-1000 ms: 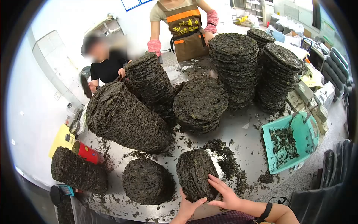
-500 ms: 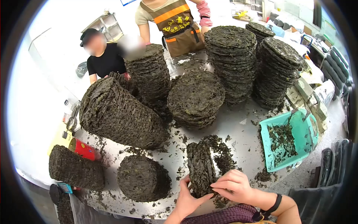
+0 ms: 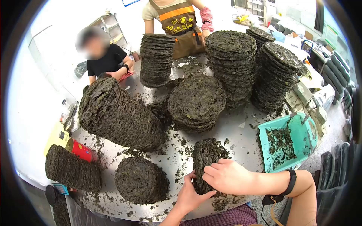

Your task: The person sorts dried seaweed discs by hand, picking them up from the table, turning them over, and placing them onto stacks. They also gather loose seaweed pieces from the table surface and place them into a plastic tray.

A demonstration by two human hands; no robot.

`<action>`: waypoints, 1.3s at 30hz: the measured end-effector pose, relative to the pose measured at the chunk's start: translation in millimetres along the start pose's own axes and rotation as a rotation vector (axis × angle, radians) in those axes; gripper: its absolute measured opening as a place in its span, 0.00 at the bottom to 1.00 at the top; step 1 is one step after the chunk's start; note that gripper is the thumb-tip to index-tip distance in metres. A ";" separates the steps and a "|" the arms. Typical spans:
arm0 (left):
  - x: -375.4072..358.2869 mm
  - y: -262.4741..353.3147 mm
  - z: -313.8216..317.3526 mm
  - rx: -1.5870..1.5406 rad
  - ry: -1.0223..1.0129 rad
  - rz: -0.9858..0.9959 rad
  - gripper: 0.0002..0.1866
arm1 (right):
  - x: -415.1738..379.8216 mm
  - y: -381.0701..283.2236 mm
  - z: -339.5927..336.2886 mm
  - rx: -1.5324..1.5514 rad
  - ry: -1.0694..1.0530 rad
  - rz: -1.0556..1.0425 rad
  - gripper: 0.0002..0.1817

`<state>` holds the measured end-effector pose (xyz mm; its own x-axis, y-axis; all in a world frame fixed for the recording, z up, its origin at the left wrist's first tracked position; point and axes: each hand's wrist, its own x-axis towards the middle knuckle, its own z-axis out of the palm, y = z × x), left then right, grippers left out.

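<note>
A short stack of dark, round dried seaweed cakes (image 3: 206, 152) lies on its side at the near edge of the table. My left hand (image 3: 189, 197) wraps its near end, fingers along the left side and thumb stretched across the front. Over the stack's right side, my right hand (image 3: 229, 176) is closed with curled fingertips pressed against the seaweed. Whatever is between those fingertips is hidden. Loose seaweed bits (image 3: 222, 202) lie beside and below the stack.
Larger seaweed stacks stand or lean around, including a leaning one (image 3: 118, 115) and a middle one (image 3: 197, 100). A teal basket (image 3: 264, 145) with scraps sits right, a red can (image 3: 80, 150) left. Across the table are a person in an apron (image 3: 181, 24) and one in black (image 3: 107, 58).
My right hand has moved up and left over the stack, its fingers more curled. Across the table, a tall stack has shifted back and right, and the person in black has moved their arms.
</note>
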<state>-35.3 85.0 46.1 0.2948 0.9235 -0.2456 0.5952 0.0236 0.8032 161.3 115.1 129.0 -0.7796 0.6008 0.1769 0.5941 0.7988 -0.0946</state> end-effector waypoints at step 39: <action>-52.7 -47.9 22.0 -0.834 0.098 -0.372 0.45 | -90.1 -46.5 68.4 1.638 0.213 0.919 0.38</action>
<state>-63.0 26.9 8.6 0.1046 0.8287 -0.5498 -0.1045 0.5589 0.8226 190.4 26.1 50.5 -0.2624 0.8895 -0.3740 -0.0940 -0.4093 -0.9075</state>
